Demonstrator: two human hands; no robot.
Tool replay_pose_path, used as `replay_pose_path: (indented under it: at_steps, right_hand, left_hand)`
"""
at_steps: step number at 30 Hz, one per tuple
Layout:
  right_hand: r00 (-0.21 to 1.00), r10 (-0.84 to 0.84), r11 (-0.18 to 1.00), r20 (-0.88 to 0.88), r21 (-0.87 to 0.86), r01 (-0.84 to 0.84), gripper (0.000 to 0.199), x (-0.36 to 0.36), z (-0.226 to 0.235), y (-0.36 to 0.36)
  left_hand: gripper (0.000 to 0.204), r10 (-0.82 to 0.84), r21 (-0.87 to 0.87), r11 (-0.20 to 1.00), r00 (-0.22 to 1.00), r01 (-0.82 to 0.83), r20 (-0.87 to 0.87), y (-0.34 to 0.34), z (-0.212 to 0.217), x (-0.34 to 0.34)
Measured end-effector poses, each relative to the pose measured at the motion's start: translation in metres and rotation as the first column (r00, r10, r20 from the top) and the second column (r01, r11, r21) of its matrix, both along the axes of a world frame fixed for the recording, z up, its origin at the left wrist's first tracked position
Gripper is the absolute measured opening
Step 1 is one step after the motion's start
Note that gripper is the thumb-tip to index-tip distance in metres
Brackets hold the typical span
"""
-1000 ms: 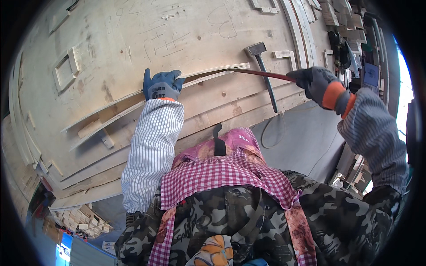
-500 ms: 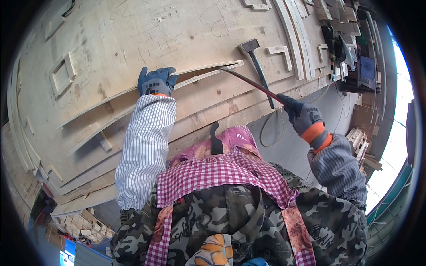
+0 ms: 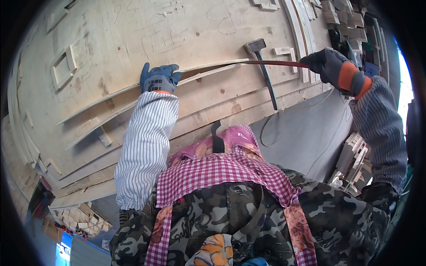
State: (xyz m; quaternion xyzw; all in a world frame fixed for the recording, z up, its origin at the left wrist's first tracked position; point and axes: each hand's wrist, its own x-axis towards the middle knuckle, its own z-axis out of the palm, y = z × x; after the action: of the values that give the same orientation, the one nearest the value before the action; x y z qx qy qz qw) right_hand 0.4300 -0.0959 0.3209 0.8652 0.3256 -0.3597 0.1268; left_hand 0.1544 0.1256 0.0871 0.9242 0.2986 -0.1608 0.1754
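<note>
The red bar (image 3: 279, 63), probably stiff (best held where the right hand (image 3: 330, 68) clamps its outer end), meets the wooden strips (image 3: 213, 65) at their right end; the left hand (image 3: 159, 79) touches them, grip unclear.

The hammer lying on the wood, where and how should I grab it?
Probably best by the lower handle, from your own side: the hammer lies with its blocky head away and its slim handle running toward you, while the red bar crosses in view just below the head.

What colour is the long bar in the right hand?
The bar is mostly red, seen in the head view.
</note>
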Motion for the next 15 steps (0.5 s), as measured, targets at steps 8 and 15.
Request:
replay_pose_path:
  at_steps: [8,15]
  right_hand:
    - [0.946,0.306,0.950,0.110,-0.102,-0.295,0.017,-0.002,-0.001,0.053]
    - [0.919,0.358,0.934,0.166,-0.065,-0.353,0.017,-0.014,-0.004,0.021]
  left_hand:
    - [0.033,0.001,0.011,1.000,1.000,-0.001,0.017,-0.001,-0.002,0.001]
    - [0.033,-0.002,-0.008,1.000,0.999,0.003,0.042,0.001,-0.008,0.001]
